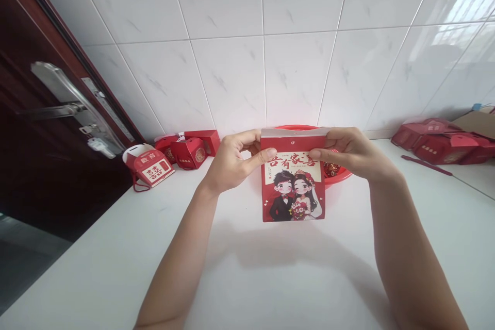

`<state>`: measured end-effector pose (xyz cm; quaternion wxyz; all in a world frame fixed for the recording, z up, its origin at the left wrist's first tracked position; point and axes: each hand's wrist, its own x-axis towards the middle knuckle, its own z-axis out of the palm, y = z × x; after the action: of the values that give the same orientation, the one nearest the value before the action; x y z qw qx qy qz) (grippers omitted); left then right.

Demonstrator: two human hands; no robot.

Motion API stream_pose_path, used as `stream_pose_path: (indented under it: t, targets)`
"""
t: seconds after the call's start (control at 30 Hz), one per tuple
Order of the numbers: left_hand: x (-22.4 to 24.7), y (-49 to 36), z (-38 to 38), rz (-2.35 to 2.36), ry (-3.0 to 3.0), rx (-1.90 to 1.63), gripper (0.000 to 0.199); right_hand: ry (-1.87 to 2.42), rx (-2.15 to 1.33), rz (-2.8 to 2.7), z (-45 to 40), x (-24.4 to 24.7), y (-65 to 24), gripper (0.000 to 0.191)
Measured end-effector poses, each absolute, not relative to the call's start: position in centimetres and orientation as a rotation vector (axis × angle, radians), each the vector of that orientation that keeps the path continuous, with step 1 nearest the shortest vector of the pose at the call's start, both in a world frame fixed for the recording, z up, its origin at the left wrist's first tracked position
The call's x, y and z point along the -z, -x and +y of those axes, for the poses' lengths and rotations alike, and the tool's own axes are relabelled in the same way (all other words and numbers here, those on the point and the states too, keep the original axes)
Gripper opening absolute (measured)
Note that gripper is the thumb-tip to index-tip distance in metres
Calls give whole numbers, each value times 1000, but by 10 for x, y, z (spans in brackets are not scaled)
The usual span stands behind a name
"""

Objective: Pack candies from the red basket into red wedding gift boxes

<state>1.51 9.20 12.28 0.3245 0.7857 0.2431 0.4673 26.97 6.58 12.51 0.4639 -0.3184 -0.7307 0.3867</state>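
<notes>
A flat red and cream packet [294, 191] with a cartoon bride and groom is held upright above the white table, its pale top edge uppermost. My left hand [237, 162] pinches its upper left side, thumb on the front. At the upper right side my right hand [346, 152] grips it the same way, thumb across the printed characters. The fingers behind the packet are partly hidden. Behind it stands a red plastic basket [340, 177], mostly covered by the packet and my right hand, with shiny red items showing inside.
Red gift boxes [189, 153] and a red-and-white box with a ribbon [152, 167] stand at the back left. Folded red boxes [443, 142] and a dark red strap [425, 165] lie at the back right. A tiled wall [232, 77] rises behind the table [290, 283]; a dark door is at left.
</notes>
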Motion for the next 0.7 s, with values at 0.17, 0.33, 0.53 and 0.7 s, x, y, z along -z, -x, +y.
stream_pose_path:
  t: [0.17,0.33,0.53,0.7]
  targets:
    - [-101,-17,88,664,-1952,-1195,27,794,-1142,-1808,62,-109,-272,23]
    - [-50,-18,72,735,-1766,-1101,29,878,-1212,-1751,47,-60,-270,33]
    - [-6,-24,58,786,-1674,-1099,30,918,-1100,-1522,29,-6,-259,32]
    - [12,-26,54,782,-1620,-1135,38,956,-946,-1483,22,6,-252,32]
